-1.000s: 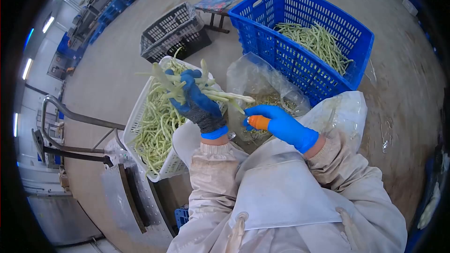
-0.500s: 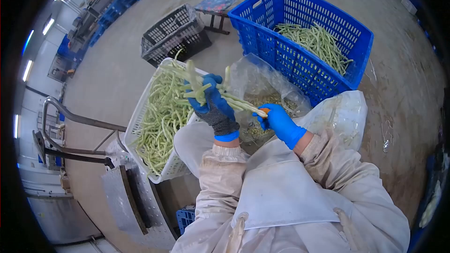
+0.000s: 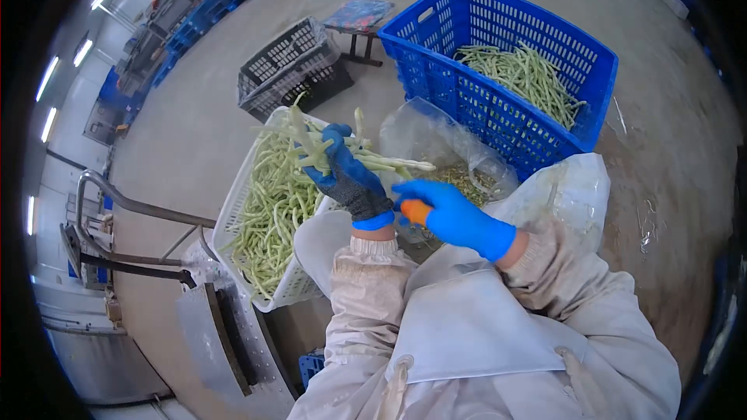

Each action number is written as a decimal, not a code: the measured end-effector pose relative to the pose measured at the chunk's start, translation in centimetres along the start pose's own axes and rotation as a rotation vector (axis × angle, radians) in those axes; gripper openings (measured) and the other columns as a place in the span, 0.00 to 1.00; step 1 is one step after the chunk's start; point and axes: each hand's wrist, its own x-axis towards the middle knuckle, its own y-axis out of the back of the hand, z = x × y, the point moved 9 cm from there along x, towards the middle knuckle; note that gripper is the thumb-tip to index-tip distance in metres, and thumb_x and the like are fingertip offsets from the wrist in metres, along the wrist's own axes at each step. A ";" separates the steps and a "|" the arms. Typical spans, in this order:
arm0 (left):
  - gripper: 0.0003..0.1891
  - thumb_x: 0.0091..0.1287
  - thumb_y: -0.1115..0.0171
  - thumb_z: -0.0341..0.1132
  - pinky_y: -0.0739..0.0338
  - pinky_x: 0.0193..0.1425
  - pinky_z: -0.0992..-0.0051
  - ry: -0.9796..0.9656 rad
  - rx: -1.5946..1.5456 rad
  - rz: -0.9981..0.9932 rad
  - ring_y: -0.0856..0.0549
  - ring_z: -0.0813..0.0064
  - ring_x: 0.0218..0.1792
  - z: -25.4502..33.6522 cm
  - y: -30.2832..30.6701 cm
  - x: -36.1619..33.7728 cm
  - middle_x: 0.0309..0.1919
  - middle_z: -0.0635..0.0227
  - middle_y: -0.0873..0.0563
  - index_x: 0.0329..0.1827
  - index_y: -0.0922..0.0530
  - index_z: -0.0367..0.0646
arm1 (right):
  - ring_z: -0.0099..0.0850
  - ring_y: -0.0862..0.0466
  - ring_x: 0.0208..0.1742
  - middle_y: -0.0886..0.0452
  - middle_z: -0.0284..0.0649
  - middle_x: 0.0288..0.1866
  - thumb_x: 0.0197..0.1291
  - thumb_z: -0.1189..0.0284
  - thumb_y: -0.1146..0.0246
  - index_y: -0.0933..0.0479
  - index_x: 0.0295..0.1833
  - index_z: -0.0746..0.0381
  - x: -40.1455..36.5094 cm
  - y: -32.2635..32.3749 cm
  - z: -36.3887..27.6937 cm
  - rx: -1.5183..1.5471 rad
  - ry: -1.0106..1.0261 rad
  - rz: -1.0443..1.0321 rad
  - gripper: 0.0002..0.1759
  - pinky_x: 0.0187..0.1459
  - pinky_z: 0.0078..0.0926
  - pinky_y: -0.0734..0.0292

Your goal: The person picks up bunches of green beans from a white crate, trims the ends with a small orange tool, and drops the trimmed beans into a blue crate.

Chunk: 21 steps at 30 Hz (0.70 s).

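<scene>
My left hand (image 3: 348, 179), in a blue and grey glove, is wrapped round a bunch of long green beans (image 3: 389, 162) whose pale ends point right. My right hand (image 3: 459, 216), in a blue glove, holds a small orange-handled tool (image 3: 416, 211) just below and right of the bean ends. The tool's tip cannot be made out. Under and left of my left hand, a white crate (image 3: 227, 225) is heaped with green beans (image 3: 272, 206). A clear plastic bag (image 3: 412, 128) with small green scraps (image 3: 467, 179) lies beyond my hands.
A large blue crate (image 3: 498, 113) with beans inside stands at the upper right. Behind the white crate are a grey-black crate (image 3: 299, 78) and a low stool (image 3: 359, 15). A metal frame with bent tubes (image 3: 148, 208) stands on the left.
My right hand has moved back from the bean ends and down, turning so the orange handle shows more. My left hand, still round the beans, has shifted slightly left.
</scene>
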 end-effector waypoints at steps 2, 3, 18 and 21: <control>0.10 0.65 0.45 0.37 0.24 0.33 0.74 -0.111 0.116 -0.034 0.21 0.76 0.30 1.0 -0.7 -0.6 0.29 0.67 0.21 0.34 0.24 0.37 | 0.30 0.21 0.40 0.19 0.44 0.40 0.59 0.76 0.43 0.25 0.51 0.69 1.2 2.0 1.5 0.149 -0.041 0.291 0.15 0.43 0.28 0.26; 0.10 0.65 0.45 0.37 0.24 0.33 0.74 -0.115 0.116 -0.035 0.21 0.76 0.30 1.3 -1.0 -0.8 0.29 0.67 0.21 0.34 0.24 0.37 | 0.30 0.21 0.40 0.19 0.44 0.40 0.59 0.76 0.43 0.25 0.51 0.69 1.5 2.3 1.4 0.150 -0.037 0.291 0.15 0.43 0.28 0.26; 0.10 0.65 0.43 0.33 0.26 0.44 0.76 -0.116 -0.030 -0.119 0.22 0.76 0.38 1.7 -1.8 -1.8 0.36 0.66 0.21 0.44 0.28 0.38 | 0.26 0.19 0.32 0.19 0.42 0.33 0.61 0.75 0.45 0.23 0.47 0.71 2.9 2.0 2.4 0.248 -0.093 0.235 0.13 0.30 0.24 0.24; 0.25 0.65 0.44 0.32 0.26 0.50 0.74 -0.076 0.000 -0.180 0.22 0.74 0.43 -0.4 -1.4 -2.6 0.43 0.62 0.22 0.63 0.38 0.36 | 0.25 0.19 0.30 0.19 0.41 0.31 0.62 0.74 0.46 0.23 0.44 0.71 2.9 2.6 3.6 -0.063 -0.052 0.299 0.12 0.29 0.24 0.24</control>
